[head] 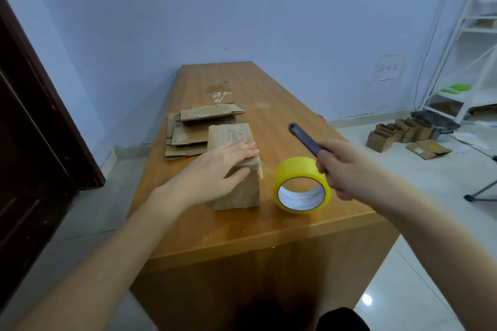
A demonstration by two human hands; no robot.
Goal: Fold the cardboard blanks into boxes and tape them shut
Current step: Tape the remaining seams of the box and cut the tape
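Step in hand looks like taping: one folded box (236, 169) stands upright on the worktop (282, 105), near the front edge, top flaps down. Left hand (228, 162) lies flat on the box top, fingers straight, thumb down the front face, pressing and not gripping. A clear strip of tape seems to run off the box's right top edge toward the yellow tape roll (301, 186), which stands on its rim just right of the box; strip is faint, can't confirm it's attached at both ends. Right hand (347, 166) is curled around a dark utility knife (305, 139), tip pointing up and away toward the far end of the worktop, hand hovering just above and behind the roll. Blade out or not: can't tell. My read: next move is to bring the knife down to the strip between box and roll and cut, left hand keeping the flaps pinned so the box doesn't shift; then smooth the loose end down. Stack of flat cardboard blanks (188, 134) lies behind the box, touching or nearly, so more boxes to go. Containers: the box is closed on top, contents not visible. On the floor at right, a group of open-topped boxes (398, 133); insides too small to read.
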